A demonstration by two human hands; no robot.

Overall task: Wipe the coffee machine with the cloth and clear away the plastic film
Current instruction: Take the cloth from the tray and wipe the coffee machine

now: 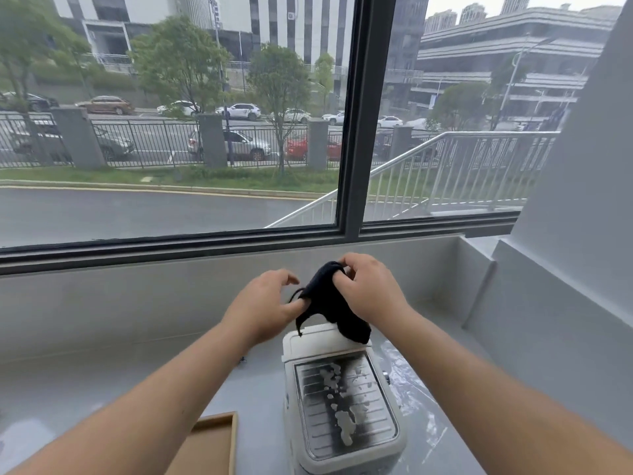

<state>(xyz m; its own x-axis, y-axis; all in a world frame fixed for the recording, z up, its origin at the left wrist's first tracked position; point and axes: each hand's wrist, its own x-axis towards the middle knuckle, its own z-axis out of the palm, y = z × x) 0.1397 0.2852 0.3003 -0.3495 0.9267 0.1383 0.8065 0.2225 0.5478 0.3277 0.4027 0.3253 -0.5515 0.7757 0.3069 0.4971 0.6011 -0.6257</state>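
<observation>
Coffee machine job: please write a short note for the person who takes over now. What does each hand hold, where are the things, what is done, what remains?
Right hand: pinches the top of the dark cloth, held up in the air.
Left hand: fingers on the cloth's lower left edge; a firm grip cannot be confirmed.
Coffee machine: on the grey counter, just below the hands. Its metal top grille shows pale smears, so the wiping looks unfinished.
Plastic film: lies crumpled on the counter, right of the machine, not cleared.
Left to do: wipe the machine, then remove the film.
</observation>
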